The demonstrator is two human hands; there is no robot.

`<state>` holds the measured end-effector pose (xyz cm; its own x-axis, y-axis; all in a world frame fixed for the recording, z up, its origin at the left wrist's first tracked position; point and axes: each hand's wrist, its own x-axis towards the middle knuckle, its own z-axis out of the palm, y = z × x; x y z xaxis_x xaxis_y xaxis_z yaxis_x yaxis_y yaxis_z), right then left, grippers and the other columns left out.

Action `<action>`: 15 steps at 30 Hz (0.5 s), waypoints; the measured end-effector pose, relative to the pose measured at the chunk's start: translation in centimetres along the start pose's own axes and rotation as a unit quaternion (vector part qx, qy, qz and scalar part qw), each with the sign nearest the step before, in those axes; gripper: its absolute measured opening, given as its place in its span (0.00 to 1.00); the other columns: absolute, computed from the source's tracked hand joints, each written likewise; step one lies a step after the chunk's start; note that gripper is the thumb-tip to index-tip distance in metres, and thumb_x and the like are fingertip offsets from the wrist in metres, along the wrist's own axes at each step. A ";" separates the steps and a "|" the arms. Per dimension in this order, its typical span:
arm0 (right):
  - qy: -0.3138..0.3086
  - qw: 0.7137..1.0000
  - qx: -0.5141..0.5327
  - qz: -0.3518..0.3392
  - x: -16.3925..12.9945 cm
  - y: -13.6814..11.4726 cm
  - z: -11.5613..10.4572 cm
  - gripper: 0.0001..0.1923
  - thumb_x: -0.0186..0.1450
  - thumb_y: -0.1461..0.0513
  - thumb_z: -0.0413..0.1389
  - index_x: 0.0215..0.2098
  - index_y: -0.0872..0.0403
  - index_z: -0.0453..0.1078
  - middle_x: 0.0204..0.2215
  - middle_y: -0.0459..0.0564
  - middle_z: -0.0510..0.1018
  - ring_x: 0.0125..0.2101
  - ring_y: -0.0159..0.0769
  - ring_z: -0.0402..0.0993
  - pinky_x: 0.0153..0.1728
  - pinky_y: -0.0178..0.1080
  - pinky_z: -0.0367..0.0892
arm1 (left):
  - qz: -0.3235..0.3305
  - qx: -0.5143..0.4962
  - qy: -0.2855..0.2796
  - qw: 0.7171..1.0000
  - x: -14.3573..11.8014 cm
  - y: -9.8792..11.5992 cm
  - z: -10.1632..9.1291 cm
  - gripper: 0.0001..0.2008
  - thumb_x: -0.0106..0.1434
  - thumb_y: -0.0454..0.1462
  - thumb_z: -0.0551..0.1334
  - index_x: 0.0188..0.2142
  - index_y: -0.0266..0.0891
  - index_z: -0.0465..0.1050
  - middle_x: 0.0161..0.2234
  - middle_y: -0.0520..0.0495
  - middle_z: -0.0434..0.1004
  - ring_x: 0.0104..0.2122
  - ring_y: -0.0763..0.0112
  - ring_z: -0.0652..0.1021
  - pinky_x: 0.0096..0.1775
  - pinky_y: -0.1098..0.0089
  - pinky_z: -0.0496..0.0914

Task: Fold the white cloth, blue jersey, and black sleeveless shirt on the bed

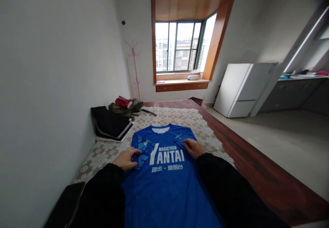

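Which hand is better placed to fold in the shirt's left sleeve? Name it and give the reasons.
Left. The left hand already has its fingers on the left edge of the blue shirt; the right hand lies flat on the opposite side.

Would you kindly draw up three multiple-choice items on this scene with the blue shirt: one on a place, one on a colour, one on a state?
1. Where does the folded black clothing lie?
A. On the windowsill
B. Left of the shirt, by the wall
C. On top of the fridge

2. What colour is the large lettering on the shirt?
A. White
B. Yellow
C. Red

3. How does the shirt lie?
A. Rolled into a ball
B. Hanging on the coat stand
C. Spread flat, print up

Answers:
1 B: the black clothing sits on the lace cloth between the wall and the blue shirt.
2 A: the lettering is white on blue.
3 C: the shirt lies flat, with the left hand and right hand resting on its sleeve areas; the pink coat stand is bare.
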<state>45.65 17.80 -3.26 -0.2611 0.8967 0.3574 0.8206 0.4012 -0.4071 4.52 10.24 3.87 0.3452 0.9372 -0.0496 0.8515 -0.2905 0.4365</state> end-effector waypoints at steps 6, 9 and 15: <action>-0.005 1.000 -0.004 -0.008 0.2 0.4 0.3 0.17 0.68 0.55 0.47 0.43 0.50 0.76 0.39 0.52 0.82 0.40 0.42 0.77 0.45 0.43 0.71 | 0.016 0.031 0.072 0.997 1.5 -0.1 1.9 0.26 0.65 0.45 0.56 0.61 0.45 0.67 0.64 0.43 0.68 0.64 0.56 0.66 0.64 0.57 0.59; 0.007 1.000 -0.004 -0.020 0.1 0.6 0.3 0.16 0.69 0.56 0.47 0.43 0.50 0.76 0.40 0.52 0.81 0.42 0.42 0.76 0.47 0.44 0.71 | -0.001 0.054 0.035 0.998 1.9 -0.5 3.5 0.38 0.61 0.54 0.59 0.67 0.44 0.58 0.70 0.40 0.55 0.69 0.47 0.55 0.66 0.47 0.52; 0.042 0.998 -0.024 -0.037 0.1 0.9 -0.3 0.19 0.68 0.64 0.46 0.50 0.49 0.76 0.47 0.52 0.79 0.49 0.42 0.74 0.53 0.45 0.69 | -0.016 0.108 0.018 0.994 2.3 -1.4 4.6 0.49 0.57 0.65 0.56 0.70 0.45 0.50 0.73 0.38 0.44 0.71 0.43 0.45 0.66 0.42 0.46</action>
<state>46.49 18.22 -3.29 -0.2797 0.8459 0.4541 0.8251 0.4536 -0.3369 5.99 11.91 -0.98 0.3055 0.9518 -0.0270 0.9281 -0.2913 0.2317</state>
